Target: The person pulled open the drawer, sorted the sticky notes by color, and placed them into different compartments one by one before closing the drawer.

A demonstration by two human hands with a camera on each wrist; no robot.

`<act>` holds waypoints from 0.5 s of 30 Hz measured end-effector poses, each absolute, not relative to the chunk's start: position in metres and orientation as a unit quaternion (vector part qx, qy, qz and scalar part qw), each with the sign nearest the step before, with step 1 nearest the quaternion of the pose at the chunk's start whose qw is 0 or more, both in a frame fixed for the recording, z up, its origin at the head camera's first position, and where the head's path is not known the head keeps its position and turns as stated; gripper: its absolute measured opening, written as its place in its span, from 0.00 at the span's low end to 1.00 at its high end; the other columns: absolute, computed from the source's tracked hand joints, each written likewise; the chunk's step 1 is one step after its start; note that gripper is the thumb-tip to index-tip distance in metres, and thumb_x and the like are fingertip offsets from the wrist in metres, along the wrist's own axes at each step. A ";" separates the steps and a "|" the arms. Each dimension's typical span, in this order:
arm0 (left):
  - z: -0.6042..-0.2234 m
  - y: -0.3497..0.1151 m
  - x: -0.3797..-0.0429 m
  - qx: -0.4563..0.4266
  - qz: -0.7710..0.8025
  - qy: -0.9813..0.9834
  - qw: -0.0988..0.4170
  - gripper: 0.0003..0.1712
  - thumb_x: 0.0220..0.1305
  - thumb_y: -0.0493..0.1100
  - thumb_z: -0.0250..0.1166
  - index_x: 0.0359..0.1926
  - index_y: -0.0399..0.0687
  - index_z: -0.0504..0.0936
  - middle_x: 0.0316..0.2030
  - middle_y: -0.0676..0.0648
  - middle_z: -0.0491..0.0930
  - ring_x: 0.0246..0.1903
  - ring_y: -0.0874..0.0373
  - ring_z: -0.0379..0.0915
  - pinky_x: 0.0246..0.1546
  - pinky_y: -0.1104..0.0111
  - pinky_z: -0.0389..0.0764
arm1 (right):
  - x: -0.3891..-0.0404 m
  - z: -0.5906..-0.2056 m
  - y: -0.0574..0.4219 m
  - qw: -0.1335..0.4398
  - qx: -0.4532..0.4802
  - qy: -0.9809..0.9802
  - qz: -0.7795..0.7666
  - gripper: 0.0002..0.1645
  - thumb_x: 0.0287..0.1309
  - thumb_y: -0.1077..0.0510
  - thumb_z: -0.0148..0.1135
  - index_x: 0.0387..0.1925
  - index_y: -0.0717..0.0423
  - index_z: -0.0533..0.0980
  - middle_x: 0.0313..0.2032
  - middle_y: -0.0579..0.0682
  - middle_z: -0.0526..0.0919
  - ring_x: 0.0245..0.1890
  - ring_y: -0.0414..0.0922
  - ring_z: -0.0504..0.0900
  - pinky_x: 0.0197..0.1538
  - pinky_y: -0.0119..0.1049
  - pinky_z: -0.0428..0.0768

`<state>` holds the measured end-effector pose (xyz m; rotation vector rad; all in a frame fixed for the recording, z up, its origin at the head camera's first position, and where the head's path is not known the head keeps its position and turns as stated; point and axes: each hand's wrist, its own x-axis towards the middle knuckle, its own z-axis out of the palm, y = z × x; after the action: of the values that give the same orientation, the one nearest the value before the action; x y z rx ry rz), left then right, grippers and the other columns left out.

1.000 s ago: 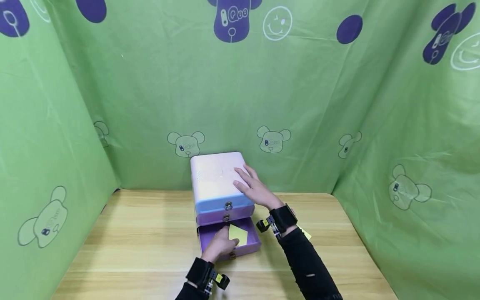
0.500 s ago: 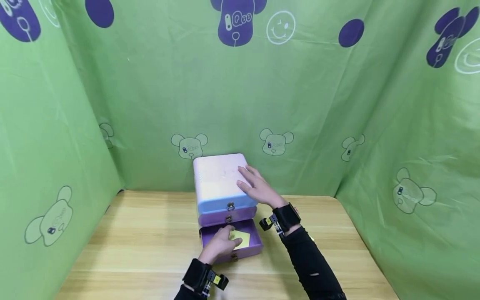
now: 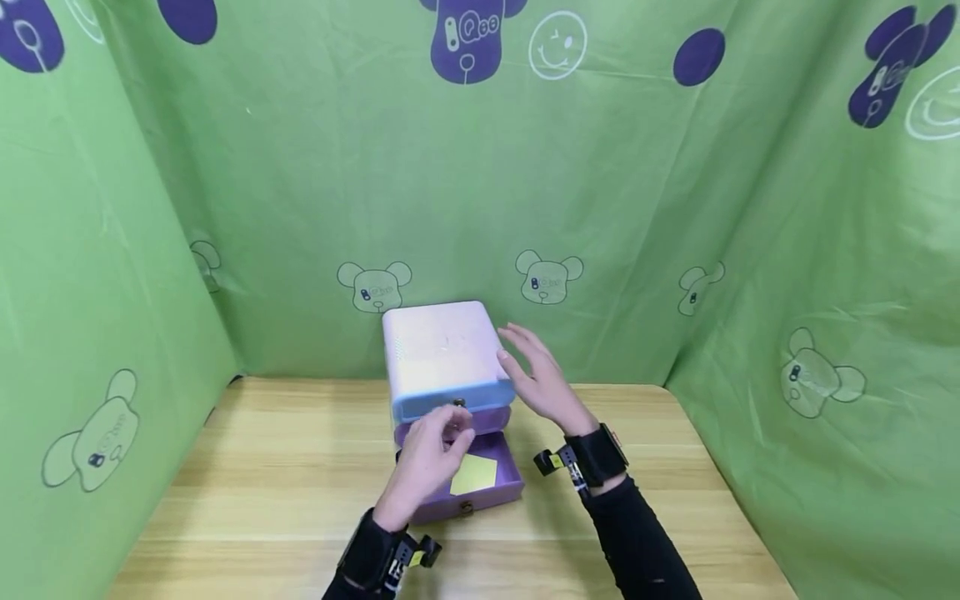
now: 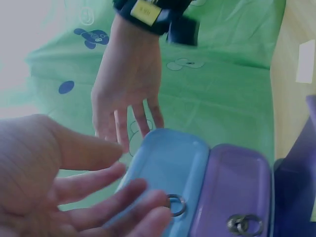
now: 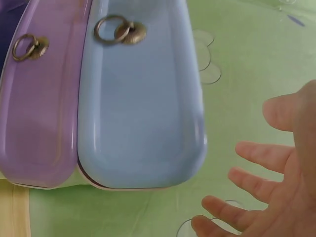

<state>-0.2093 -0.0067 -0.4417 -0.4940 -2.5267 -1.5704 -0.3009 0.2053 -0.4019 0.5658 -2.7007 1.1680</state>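
Observation:
A small chest of drawers [image 3: 442, 346] with a pale top stands at the back of the table. Its blue top drawer [image 5: 143, 108] and purple middle drawer [image 5: 42, 113] are closed, each with a brass ring pull. The purple bottom drawer [image 3: 498, 495] is pulled out, and a yellow paper note [image 3: 476, 475] lies in it. My left hand [image 3: 423, 458] hovers over the open drawer before the chest's front, fingers loosely bent and holding nothing. By the chest's upper right edge is my right hand [image 3: 546, 383], its fingers extended and spread, with nothing in them.
The wooden table [image 3: 285, 475] extends to both sides of the chest. Another pale note [image 4: 306, 61] lies on the table, hidden behind the right arm in the head view. A green printed curtain [image 3: 450, 183] encloses the back and sides.
My left hand has risen out of the bottom drawer, leaving the yellow note inside. My right hand has come off the chest's top and shifted right.

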 end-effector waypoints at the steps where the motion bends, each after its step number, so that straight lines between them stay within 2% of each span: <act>1: -0.439 -0.008 -0.211 -0.159 -0.525 -0.832 0.083 0.12 0.66 0.37 0.65 0.50 0.42 0.83 0.44 0.43 0.86 0.40 0.55 0.84 0.40 0.73 0.86 | -0.297 -0.401 0.205 0.078 0.190 -0.898 0.390 0.33 0.76 0.43 0.49 0.75 0.53 0.64 0.79 0.56 0.57 0.79 0.58 0.56 0.76 0.70 0.55; 3: -0.436 -0.010 -0.214 -0.156 -0.533 -0.822 0.123 0.11 0.65 0.36 0.66 0.48 0.40 0.83 0.43 0.42 0.86 0.40 0.53 0.84 0.39 0.71 0.87 | -0.291 -0.400 0.206 0.087 0.194 -0.897 0.388 0.32 0.76 0.43 0.49 0.74 0.52 0.64 0.79 0.56 0.58 0.79 0.58 0.56 0.76 0.70 0.56; 5: -0.433 -0.013 -0.216 -0.156 -0.524 -0.821 0.164 0.11 0.64 0.37 0.67 0.47 0.40 0.83 0.43 0.42 0.86 0.42 0.52 0.83 0.42 0.67 0.86 | -0.284 -0.400 0.207 0.094 0.196 -0.896 0.387 0.31 0.77 0.44 0.49 0.74 0.52 0.65 0.78 0.56 0.58 0.78 0.57 0.57 0.76 0.69 0.56; 10: -0.430 -0.022 -0.227 -0.172 -0.452 -0.836 0.258 0.16 0.60 0.39 0.71 0.49 0.41 0.83 0.45 0.42 0.86 0.44 0.47 0.79 0.46 0.59 0.79 | -0.268 -0.402 0.208 0.122 0.208 -0.893 0.380 0.28 0.76 0.48 0.51 0.71 0.53 0.68 0.77 0.57 0.62 0.77 0.57 0.59 0.76 0.67 0.58; 15: -0.432 -0.029 -0.238 -0.176 -0.390 -0.855 0.294 0.21 0.57 0.41 0.73 0.52 0.42 0.82 0.44 0.41 0.83 0.44 0.49 0.73 0.45 0.61 0.77 | -0.251 -0.408 0.208 0.159 0.223 -0.886 0.374 0.24 0.74 0.52 0.54 0.68 0.53 0.72 0.74 0.57 0.67 0.74 0.58 0.64 0.74 0.67 0.62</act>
<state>-0.2376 -0.0289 -0.4324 -0.4678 -2.2759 -1.0384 -0.2505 0.2081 -0.4084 0.6371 -2.5331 1.0679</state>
